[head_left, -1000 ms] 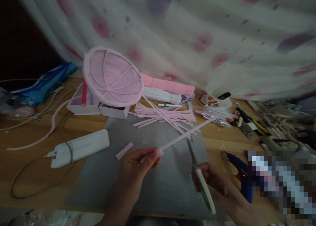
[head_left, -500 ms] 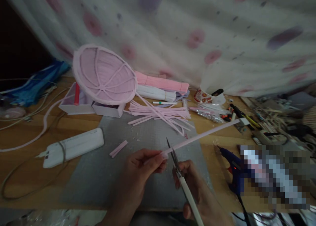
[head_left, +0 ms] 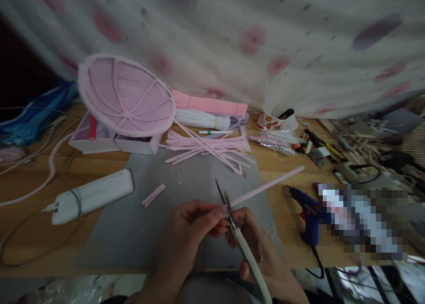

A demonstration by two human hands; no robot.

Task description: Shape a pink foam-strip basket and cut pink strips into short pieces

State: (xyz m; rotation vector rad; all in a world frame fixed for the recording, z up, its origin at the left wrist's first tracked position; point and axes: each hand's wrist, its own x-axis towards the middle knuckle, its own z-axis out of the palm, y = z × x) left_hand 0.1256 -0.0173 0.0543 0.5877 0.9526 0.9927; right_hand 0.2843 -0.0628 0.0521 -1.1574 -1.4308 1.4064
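My left hand pinches the near end of a long pink paper stick that runs up and to the right over the grey mat. My right hand grips white-handled scissors. Their blades are slightly apart around the stick, right beside my left fingertips. A short cut pink piece lies on the mat to the left.
A pink woven round dish leans on small pink boxes at the back left. Loose pink sticks and bundles lie behind the mat. A white charger sits left, a blue glue gun right, tools beyond.
My right hand brought the scissors left and up from the mat's right side to the stick beside my left fingers. The stick's far end dipped lower.
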